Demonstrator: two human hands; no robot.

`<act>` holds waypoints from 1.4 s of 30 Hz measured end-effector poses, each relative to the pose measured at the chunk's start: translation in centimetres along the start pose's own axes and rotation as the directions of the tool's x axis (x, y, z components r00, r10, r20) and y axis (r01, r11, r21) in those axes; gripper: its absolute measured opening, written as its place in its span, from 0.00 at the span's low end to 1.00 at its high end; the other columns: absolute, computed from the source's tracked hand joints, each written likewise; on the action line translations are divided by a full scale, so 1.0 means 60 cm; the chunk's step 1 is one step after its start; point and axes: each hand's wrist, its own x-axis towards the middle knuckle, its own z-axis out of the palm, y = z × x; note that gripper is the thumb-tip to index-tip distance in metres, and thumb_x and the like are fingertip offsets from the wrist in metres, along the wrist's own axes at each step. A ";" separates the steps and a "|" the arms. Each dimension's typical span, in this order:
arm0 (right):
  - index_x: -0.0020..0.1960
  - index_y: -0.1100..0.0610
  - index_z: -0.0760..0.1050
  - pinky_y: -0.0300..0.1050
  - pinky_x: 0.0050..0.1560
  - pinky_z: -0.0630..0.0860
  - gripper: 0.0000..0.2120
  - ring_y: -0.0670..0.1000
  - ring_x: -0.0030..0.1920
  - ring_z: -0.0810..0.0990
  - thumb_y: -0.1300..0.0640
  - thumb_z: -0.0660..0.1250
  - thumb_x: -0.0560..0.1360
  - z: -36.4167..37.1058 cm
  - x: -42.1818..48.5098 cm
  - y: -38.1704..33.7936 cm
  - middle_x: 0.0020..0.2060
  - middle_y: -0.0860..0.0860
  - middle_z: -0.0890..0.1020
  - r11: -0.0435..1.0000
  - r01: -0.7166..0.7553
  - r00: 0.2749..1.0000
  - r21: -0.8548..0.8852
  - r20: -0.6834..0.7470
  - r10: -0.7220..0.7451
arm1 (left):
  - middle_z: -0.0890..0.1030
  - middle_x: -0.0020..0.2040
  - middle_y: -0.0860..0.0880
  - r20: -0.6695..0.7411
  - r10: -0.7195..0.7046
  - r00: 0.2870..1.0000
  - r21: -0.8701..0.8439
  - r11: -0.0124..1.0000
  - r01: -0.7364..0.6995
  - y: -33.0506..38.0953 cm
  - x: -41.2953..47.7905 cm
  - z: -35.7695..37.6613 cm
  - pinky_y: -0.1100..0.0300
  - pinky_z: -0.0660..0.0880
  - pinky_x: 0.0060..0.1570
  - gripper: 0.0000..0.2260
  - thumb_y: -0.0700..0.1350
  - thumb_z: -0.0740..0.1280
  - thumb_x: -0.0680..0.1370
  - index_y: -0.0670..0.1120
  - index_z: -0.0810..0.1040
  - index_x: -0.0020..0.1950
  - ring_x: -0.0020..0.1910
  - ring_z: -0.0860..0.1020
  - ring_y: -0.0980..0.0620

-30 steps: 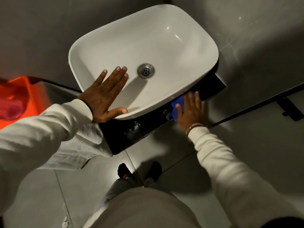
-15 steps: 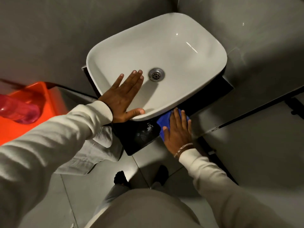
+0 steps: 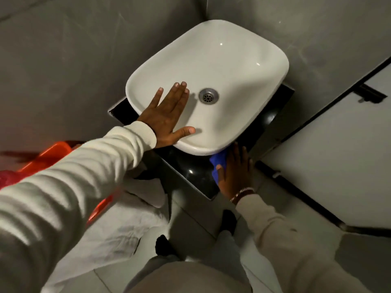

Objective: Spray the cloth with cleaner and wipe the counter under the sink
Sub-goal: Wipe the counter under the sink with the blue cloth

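A white vessel sink (image 3: 243, 66) with a metal drain (image 3: 208, 96) sits on a glossy black counter (image 3: 190, 172). My left hand (image 3: 167, 119) lies flat with fingers spread on the sink's near-left rim and inner wall. My right hand (image 3: 234, 172) presses a blue cloth (image 3: 219, 160) flat on the counter's front strip, just below the sink's front edge. Most of the cloth is hidden under the hand. No spray bottle is clearly in view.
An orange tub (image 3: 48, 157) with something pink (image 3: 8, 178) in it stands at the left. A white cloth or bag (image 3: 127, 218) lies below the counter's left side. Grey walls close in behind, a partition door (image 3: 338, 155) at the right. My shoes (image 3: 165, 246) stand on the grey tiled floor.
My right hand slid the blue cloth leftward along the counter's front strip, then slightly back right. The left hand stayed on the sink. The camera view shifted, putting the sink further right.
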 end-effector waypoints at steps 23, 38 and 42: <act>0.74 0.61 0.63 0.66 0.73 0.52 0.31 0.63 0.76 0.59 0.51 0.65 0.75 0.090 -0.097 -0.134 0.76 0.59 0.63 0.977 -0.189 0.973 -0.094 -0.155 0.173 | 0.42 0.80 0.43 -0.023 0.225 0.974 -0.032 0.974 -0.226 -0.156 0.054 0.013 0.42 0.44 0.76 0.43 0.70 0.42 0.73 0.42 0.40 0.77 0.78 0.40 0.46; 0.75 0.57 0.62 0.69 0.71 0.63 0.38 0.63 0.74 0.65 0.49 0.72 0.69 0.117 -0.009 -0.263 0.74 0.57 0.68 0.968 0.145 0.989 -0.205 0.009 -0.147 | 0.44 0.80 0.43 0.086 0.283 0.955 0.076 0.954 -0.290 -0.224 0.069 -0.008 0.41 0.41 0.76 0.42 0.68 0.46 0.73 0.41 0.42 0.77 0.79 0.41 0.45; 0.71 0.59 0.69 0.68 0.66 0.69 0.38 0.63 0.69 0.72 0.49 0.76 0.65 0.117 -0.012 -0.241 0.70 0.59 0.74 0.937 0.239 0.967 -0.253 -0.029 -0.254 | 0.43 0.80 0.43 0.099 0.296 0.950 0.087 0.948 -0.305 -0.231 0.073 -0.009 0.42 0.41 0.76 0.42 0.68 0.46 0.74 0.41 0.41 0.77 0.79 0.41 0.45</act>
